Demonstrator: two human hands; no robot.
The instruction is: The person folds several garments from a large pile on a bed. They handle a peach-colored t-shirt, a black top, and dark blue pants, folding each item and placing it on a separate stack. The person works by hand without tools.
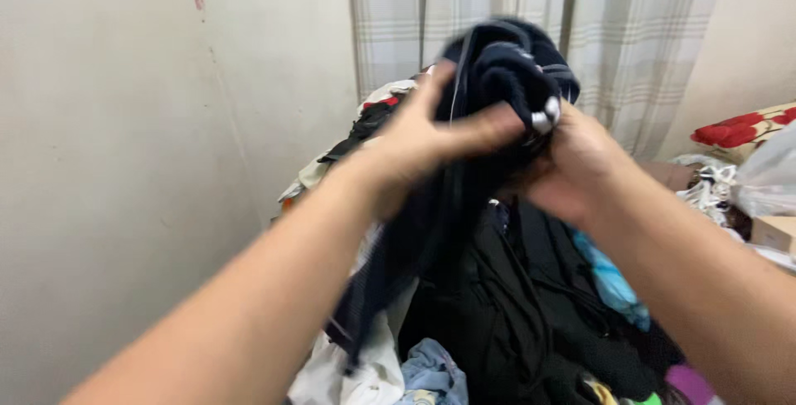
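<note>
Left hand (414, 144): grip clenched on the dark garment (497, 73), thumb laid across its front and fingers wrapped round its near side. Right hand (572, 164): grip clenched on the same garment from the opposite side, knuckles toward the camera. The two hands touch at the garment's middle.

The garment is navy, bunched into a lump above both grips, with a light tag or button (545, 115) showing just above the right grip. Its loose part hangs down below the left grip. The lump is blurred; its exact shape cannot be told.

Below both grips lies a clothes pile (497, 322): black cloth directly beneath, a turquoise piece (609, 281) under the right forearm, white cloth (356, 372) under the left forearm. Behind the grips hangs a checked curtain (630, 32). Left of the left grip stands a plain wall (124, 164). Far right of the right grip rests a red-flowered pillow (742, 133).
</note>
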